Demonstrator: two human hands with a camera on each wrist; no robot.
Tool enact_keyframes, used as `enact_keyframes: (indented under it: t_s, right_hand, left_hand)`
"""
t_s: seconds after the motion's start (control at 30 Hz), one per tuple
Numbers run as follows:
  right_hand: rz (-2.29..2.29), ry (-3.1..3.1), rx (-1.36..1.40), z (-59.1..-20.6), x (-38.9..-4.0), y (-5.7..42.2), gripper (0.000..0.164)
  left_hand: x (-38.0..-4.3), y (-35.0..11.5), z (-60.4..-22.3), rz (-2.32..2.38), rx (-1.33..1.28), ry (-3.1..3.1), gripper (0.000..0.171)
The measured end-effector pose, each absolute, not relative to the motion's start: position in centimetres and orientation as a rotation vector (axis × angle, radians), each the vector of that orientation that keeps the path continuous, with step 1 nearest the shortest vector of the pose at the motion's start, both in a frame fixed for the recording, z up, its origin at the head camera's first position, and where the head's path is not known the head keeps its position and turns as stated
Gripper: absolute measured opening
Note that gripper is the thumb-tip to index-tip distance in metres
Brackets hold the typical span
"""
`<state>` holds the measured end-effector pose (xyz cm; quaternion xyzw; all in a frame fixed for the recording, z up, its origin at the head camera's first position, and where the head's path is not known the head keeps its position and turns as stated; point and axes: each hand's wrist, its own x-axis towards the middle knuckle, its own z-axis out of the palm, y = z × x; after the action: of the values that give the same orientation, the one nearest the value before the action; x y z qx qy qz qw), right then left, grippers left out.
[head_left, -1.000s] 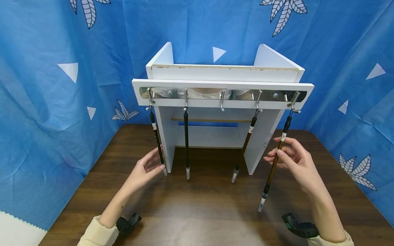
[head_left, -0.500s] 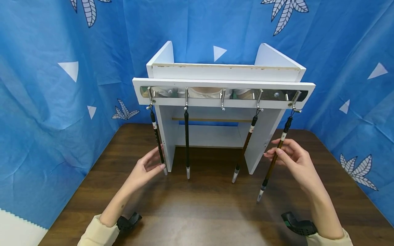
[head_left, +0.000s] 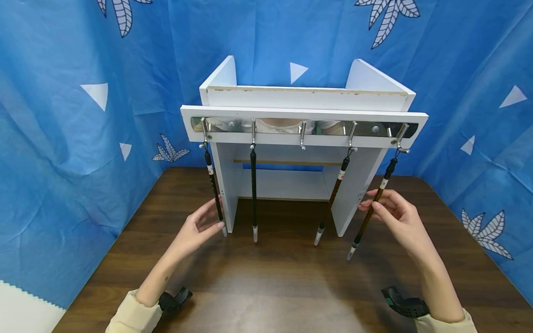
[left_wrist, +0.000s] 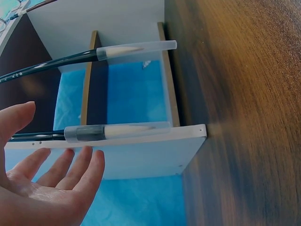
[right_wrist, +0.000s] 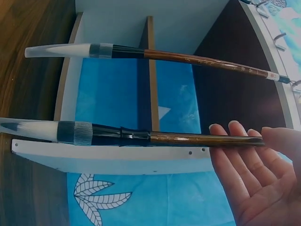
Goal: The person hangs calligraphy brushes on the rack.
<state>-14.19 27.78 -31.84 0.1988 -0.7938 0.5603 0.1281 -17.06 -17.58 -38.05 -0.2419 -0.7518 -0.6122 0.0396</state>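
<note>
Several capped calligraphy brushes hang by loops from hooks on a white rack point(head_left: 304, 99). My left hand point(head_left: 195, 231) is around the lower part of the leftmost brush point(head_left: 214, 189). In the left wrist view, its thumb stands well apart from the relaxed fingers, with the brush between them. My right hand point(head_left: 395, 215) lightly holds the brown handle of the rightmost brush point(head_left: 379, 193), thumb in front and fingers behind. The right wrist view shows the thumb over this handle and its white bristles inside a clear cap. Between the hands hang a black brush point(head_left: 253, 189) and a brown brush point(head_left: 335, 192).
The middle hook point(head_left: 302, 134) has no brush on it. The rack's open shelf stands on a dark wooden table point(head_left: 287, 286). Blue patterned cloth point(head_left: 137, 92) surrounds the table at the back and sides. A black strap device point(head_left: 404, 304) is on the right wrist.
The cap end of the rightmost brush has swung away from me, toward the rack, with my right hand nearly in place. My left hand and the other brushes have hardly moved.
</note>
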Motion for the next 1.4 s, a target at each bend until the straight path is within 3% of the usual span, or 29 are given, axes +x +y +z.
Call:
enact_keyframes:
  t_s: [1.4]
  right_hand:
    - [0.963, -2.617, 0.598, -35.6, -13.6, 32.4, 0.032]
  left_hand:
    - [-17.0, -17.7, -38.3, -1.865, -0.728, -2.338, 0.060]
